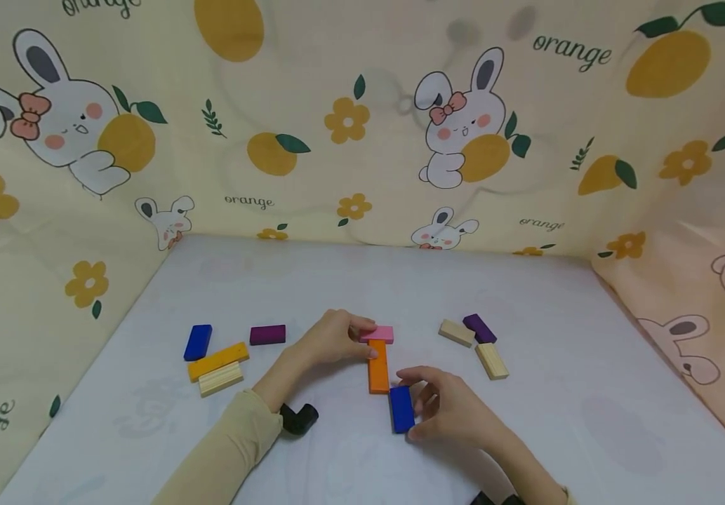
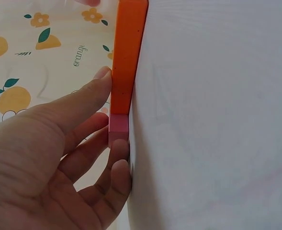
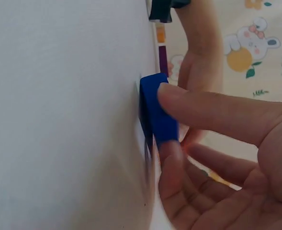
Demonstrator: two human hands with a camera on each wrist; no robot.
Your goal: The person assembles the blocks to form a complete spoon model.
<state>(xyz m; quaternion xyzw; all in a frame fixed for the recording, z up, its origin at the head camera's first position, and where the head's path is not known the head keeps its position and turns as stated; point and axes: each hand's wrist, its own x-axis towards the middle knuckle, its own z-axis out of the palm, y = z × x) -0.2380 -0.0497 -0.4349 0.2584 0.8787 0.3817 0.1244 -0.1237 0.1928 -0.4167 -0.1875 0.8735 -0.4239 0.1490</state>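
Near the middle of the white table, a pink block [image 1: 384,334] lies crosswise at the far end of an orange block [image 1: 377,373], forming a T. My left hand [image 1: 332,341] reaches in from the left. Its fingers curl at the pink block [image 2: 118,125], and the thumb touches the orange block [image 2: 129,57]. My right hand [image 1: 457,410] pinches a blue block [image 1: 402,411] between thumb and fingers at the orange block's near end, slightly to its right. In the right wrist view the thumb lies on the blue block [image 3: 155,98]; whether it touches the table is unclear.
To the left lie another blue block [image 1: 198,342], a yellow-orange block [image 1: 218,361], a ridged wooden piece [image 1: 220,379] and a purple block [image 1: 267,334]. To the right are two plain wooden blocks [image 1: 492,361] and a dark purple block [image 1: 479,327]. Printed cloth [image 1: 311,105] walls the back and sides.
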